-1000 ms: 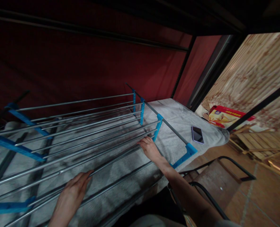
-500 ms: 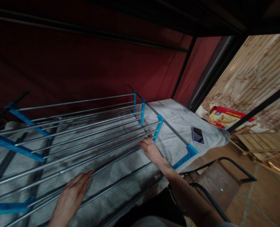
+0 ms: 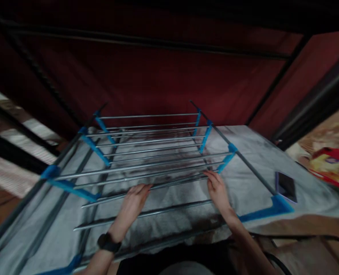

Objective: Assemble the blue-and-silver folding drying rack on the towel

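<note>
A metal rack (image 3: 154,156) of thin silver rods with blue plastic joints lies across a grey cloth-covered surface (image 3: 252,160). My left hand (image 3: 132,206), with a dark watch on the wrist, rests on the near rods, fingers stretched forward. My right hand (image 3: 218,189) lies on the rods near the right blue joint (image 3: 226,162), its fingers curled over one rod. The picture is blurred by motion.
A dark phone (image 3: 285,186) lies on the cloth at the right. A red and yellow box (image 3: 331,168) sits beyond the right edge. A red fabric wall (image 3: 163,72) and dark frame bars stand behind the rack.
The view has swung to the left, so the rack now sits centred. Both hands stay on the near rods, the left one now closer to the right.
</note>
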The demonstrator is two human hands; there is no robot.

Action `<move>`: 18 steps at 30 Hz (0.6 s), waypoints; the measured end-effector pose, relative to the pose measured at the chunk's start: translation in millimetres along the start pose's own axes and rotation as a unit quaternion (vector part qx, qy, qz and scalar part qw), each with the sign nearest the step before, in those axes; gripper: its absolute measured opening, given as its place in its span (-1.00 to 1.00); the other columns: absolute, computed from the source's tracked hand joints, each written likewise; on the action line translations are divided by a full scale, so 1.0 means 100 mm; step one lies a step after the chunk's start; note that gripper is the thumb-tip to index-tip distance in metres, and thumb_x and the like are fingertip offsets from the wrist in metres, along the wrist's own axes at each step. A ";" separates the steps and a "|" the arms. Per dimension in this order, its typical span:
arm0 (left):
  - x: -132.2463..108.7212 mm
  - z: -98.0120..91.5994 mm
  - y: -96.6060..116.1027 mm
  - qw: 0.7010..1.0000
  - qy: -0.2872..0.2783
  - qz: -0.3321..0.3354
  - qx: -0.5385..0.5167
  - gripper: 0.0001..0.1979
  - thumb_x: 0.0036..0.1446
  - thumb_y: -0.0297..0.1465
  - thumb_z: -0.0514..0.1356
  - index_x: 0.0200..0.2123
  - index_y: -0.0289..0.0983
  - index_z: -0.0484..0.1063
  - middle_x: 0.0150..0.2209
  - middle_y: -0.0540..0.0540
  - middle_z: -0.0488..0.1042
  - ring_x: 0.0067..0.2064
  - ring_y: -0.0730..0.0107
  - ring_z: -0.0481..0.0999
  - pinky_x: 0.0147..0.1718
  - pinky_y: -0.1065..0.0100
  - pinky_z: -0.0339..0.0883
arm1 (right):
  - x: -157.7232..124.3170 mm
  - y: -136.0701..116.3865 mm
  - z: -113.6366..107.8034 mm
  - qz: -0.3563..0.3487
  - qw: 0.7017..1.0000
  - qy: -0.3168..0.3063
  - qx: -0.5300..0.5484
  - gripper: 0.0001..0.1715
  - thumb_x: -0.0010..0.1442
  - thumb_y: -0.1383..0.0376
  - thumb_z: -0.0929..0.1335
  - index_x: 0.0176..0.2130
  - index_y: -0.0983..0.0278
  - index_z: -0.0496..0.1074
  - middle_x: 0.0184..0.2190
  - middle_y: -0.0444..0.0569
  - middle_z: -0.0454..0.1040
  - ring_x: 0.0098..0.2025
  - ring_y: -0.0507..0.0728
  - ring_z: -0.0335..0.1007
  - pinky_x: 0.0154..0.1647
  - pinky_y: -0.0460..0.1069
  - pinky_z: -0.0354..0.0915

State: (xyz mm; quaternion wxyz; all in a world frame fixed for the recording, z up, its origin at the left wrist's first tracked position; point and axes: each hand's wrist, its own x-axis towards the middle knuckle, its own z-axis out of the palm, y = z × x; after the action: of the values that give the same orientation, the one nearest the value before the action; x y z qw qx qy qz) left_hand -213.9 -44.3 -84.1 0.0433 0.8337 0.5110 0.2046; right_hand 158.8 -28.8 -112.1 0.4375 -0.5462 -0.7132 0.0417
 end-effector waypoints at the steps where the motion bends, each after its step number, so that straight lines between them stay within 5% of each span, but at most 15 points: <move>1: 0.02 -0.01 0.04 1.000 -0.007 -0.006 0.003 -0.64 0.40 -0.33 -0.07 0.04 -0.25 0.46 -0.09 -0.20 0.52 -0.09 0.19 0.52 -0.06 0.17 0.42 | 0.00 0.01 0.02 -0.014 1.000 -0.007 -0.005 -0.52 0.29 0.42 0.17 0.11 0.18 0.43 0.08 0.06 0.42 0.15 0.18 0.33 0.21 0.20 0.30; 12: 0.12 -0.14 0.18 0.999 -0.019 -0.036 0.024 -0.62 0.36 -0.50 -0.04 0.16 -0.20 0.36 -0.06 -0.17 0.48 -0.01 0.21 0.45 0.11 0.07 0.28 | 0.21 -0.43 0.44 -0.092 0.992 -0.071 0.045 -0.58 0.34 0.34 0.18 0.07 0.11 0.46 0.00 0.03 0.50 0.07 0.21 0.42 0.12 0.22 0.36; 18: 0.10 -0.06 0.20 0.997 -0.035 -0.022 0.070 -0.59 0.30 -0.59 0.01 0.16 -0.22 0.34 -0.03 -0.16 0.47 0.05 0.20 0.44 0.17 0.07 0.28 | 0.32 -1.10 0.63 -0.110 0.969 -0.182 0.128 -0.57 0.38 0.34 0.17 0.14 0.11 0.42 0.07 -0.03 0.49 0.12 0.16 0.40 0.19 0.17 0.34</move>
State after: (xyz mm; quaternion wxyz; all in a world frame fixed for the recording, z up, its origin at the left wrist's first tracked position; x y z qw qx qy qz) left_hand -195.3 -45.7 -69.8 0.0072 0.8297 0.5408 0.1378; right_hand 34.8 -20.0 -72.9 0.3681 -0.3871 -0.8254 0.1827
